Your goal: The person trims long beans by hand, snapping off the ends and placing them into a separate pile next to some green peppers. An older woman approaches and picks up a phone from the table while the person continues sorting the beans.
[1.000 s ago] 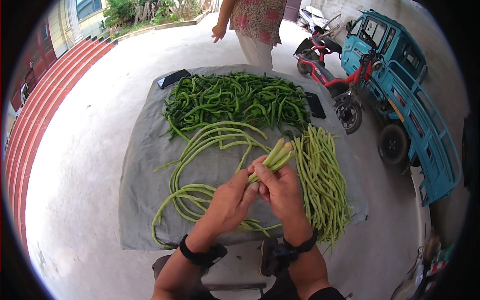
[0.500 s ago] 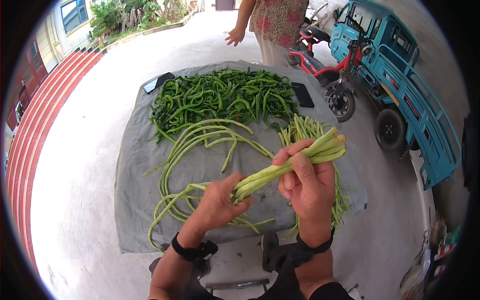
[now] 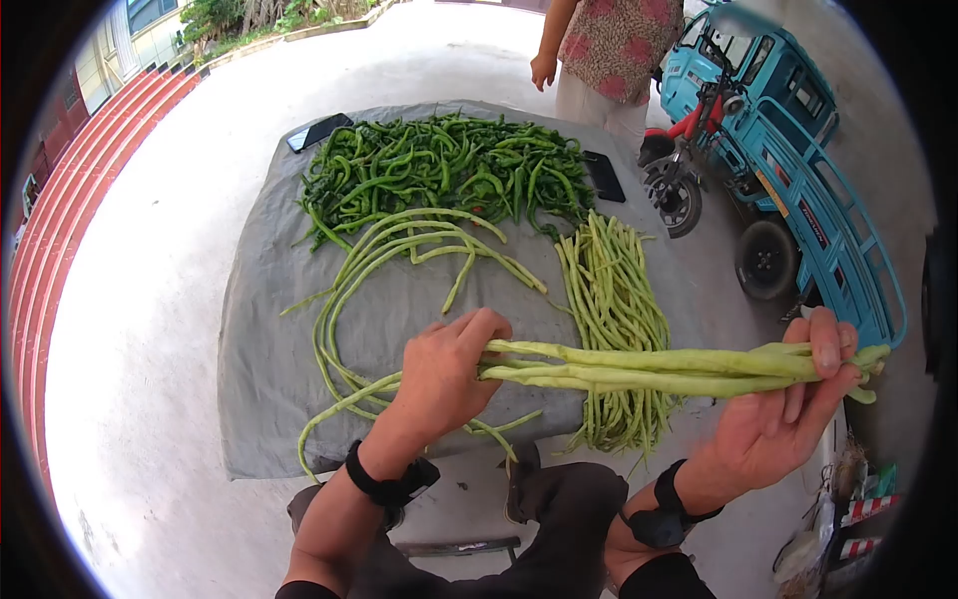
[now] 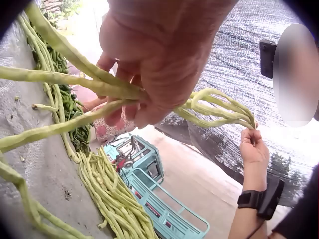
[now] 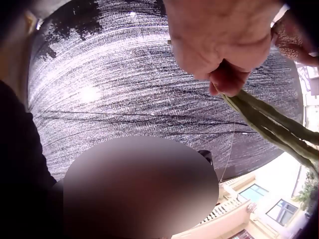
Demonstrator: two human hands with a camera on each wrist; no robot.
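Note:
A small bunch of long green beans point(image 3: 639, 371) stretches nearly level between both hands, over the cloth's right side in the head view. My left hand point(image 3: 451, 371) grips it partway along, and the free lengths trail from that fist down to the cloth. At the far right my right hand point(image 3: 788, 414) pinches the bunch near its stem ends, fingers and thumb round it. In the left wrist view, the beans point(image 4: 217, 107) run from under the left hand point(image 4: 159, 64) to the distant right hand point(image 4: 253, 144). The right wrist view shows the beans point(image 5: 271, 127) leaving the curled right fingers.
A grey cloth point(image 3: 261, 329) covers the work surface. Green peppers point(image 3: 439, 170) are heaped at its back, between two phones point(image 3: 319, 132). A pile of long beans point(image 3: 609, 290) lies at the right. Behind stand a person point(image 3: 619, 50) and a blue three-wheeled cart point(image 3: 813, 200).
My right hand has moved far to the right along the bunch, away from the left hand, which still grips it. The beans between them are drawn out straight. The person behind has shifted right in view.

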